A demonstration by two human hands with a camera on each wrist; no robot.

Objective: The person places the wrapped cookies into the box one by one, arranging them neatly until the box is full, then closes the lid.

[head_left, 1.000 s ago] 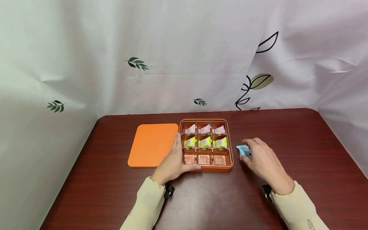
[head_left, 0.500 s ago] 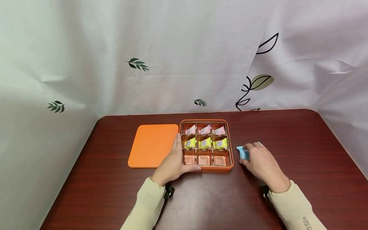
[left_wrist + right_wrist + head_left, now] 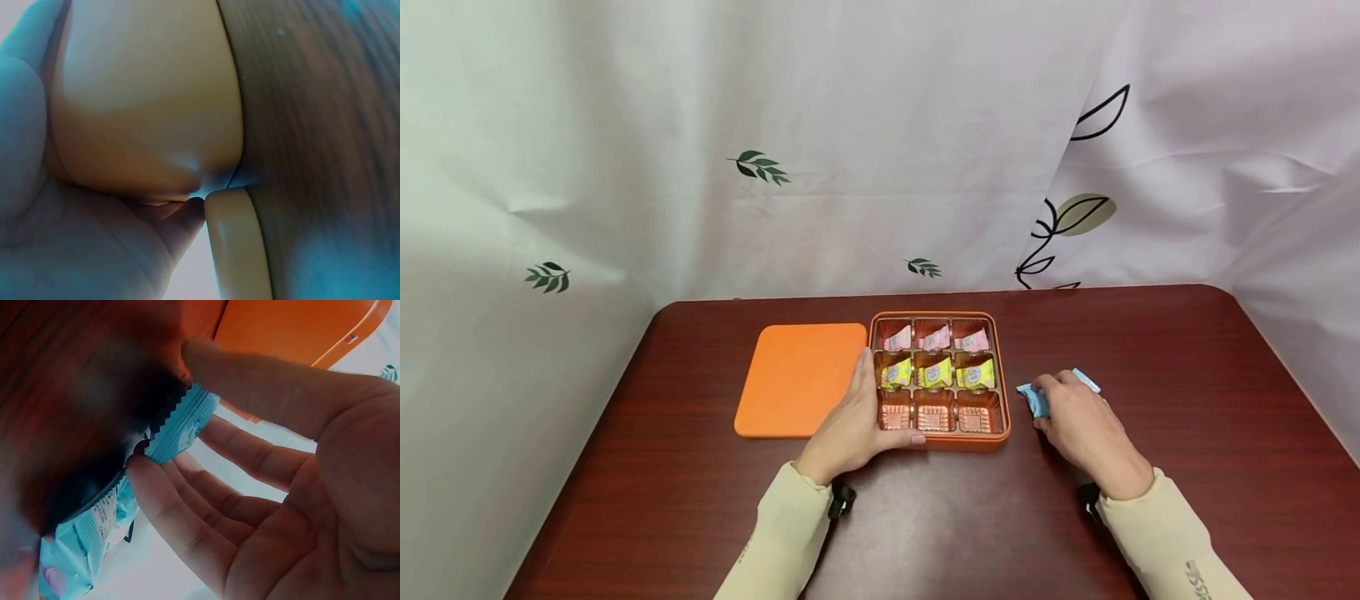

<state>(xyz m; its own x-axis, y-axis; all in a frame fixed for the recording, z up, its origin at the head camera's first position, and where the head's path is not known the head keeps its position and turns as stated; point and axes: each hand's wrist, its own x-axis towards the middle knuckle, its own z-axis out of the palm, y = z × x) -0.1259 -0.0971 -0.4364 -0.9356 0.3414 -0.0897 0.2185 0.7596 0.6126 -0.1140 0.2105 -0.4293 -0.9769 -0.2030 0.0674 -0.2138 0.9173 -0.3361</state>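
Note:
My left hand point(image 3: 842, 425) rests against the near left corner of the orange box point(image 3: 955, 443), fingers straight along its left side, thumb along its front. The left wrist view shows the palm close to the box wall point(image 3: 150, 106). Pink-wrapped candies point(image 3: 936, 338) fill the box's back row and yellow-wrapped candies point(image 3: 935, 373) the middle row; its front compartments are bare. Right of the box, my right hand point(image 3: 1086, 429) has its thumb and fingers around a blue-wrapped candy point(image 3: 1037, 402). Another blue wrapper point(image 3: 94, 544) lies beyond the fingers, partly hidden.
A flat orange lid point(image 3: 797, 379) lies on the table left of the box, right beside the left fingers. The dark red wooden table point(image 3: 925, 533) ends at a patterned white curtain point(image 3: 850, 167) behind.
My right hand has lowered slightly over the blue-wrapped candies, and its fingers have closed in. The near candy has turned a little, and another blue wrapper shows behind the hand. The left hand holds still.

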